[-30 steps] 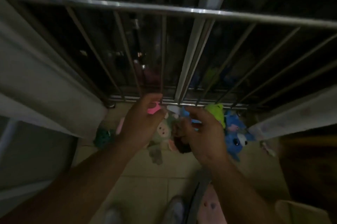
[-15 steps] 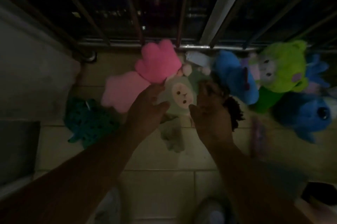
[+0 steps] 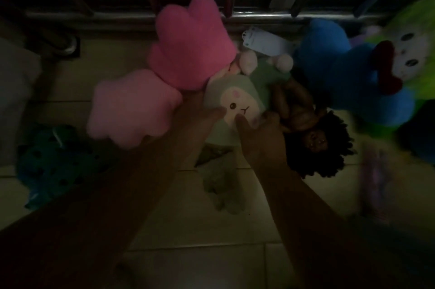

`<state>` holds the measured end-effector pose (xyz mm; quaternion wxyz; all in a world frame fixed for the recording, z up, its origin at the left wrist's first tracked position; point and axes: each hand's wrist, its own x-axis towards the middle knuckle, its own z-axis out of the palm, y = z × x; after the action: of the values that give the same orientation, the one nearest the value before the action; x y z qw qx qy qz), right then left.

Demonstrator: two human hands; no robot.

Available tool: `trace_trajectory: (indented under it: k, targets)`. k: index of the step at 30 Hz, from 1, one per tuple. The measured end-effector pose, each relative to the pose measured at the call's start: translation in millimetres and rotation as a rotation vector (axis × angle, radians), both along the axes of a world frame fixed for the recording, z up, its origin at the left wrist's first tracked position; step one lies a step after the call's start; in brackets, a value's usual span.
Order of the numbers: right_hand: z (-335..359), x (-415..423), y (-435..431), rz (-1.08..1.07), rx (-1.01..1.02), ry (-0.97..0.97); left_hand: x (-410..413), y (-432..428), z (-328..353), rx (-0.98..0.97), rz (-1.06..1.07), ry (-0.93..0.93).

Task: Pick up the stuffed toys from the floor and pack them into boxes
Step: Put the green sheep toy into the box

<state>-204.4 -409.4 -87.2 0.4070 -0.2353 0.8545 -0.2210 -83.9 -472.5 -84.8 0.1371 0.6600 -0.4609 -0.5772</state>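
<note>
Okay, one pale green plush (image 3: 237, 87) sits between my hands, left hand (image 3: 195, 121) flat against it, right hand (image 3: 261, 133) pinching its face; nearby two pink plushes (image 3: 193, 46), one doll (image 3: 314, 141).

Colourful stuffed toys (image 3: 235, 87) clustered on floor (image 3: 188, 229)

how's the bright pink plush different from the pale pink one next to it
Colour: the bright pink plush is a deep, saturated pink, while the pale pink plush is lighter and washed-out.
Place: the bright pink plush reaches up to the railing, while the pale pink plush lies nearer the person, to its left.
Both are soft, lobed shapes on the floor tiles, touching each other.
</note>
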Motion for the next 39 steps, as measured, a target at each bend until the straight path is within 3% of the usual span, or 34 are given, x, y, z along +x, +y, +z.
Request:
trace_trajectory:
  k: [8, 17, 20, 28, 39]
  targets:
    - [17, 7, 1, -0.004, -0.011, -0.006, -6, 5, 32, -0.012, 0.059, -0.104]
    - [111, 16, 14, 0.067, -0.014, -0.157, 3, 18, 145, -0.108, 0.023, -0.342]
    - [164, 18, 18, 0.080, -0.099, -0.187, 7, 23, 195, -0.190, 0.033, -0.375]
    - [339, -21, 9, 0.151, -0.264, -0.106, -13, 30, 351, -0.210, 0.208, -0.192]
    - [611, -87, 55, 0.173, -0.371, 0.033, -68, 68, 614, -0.251, 0.191, 0.035]
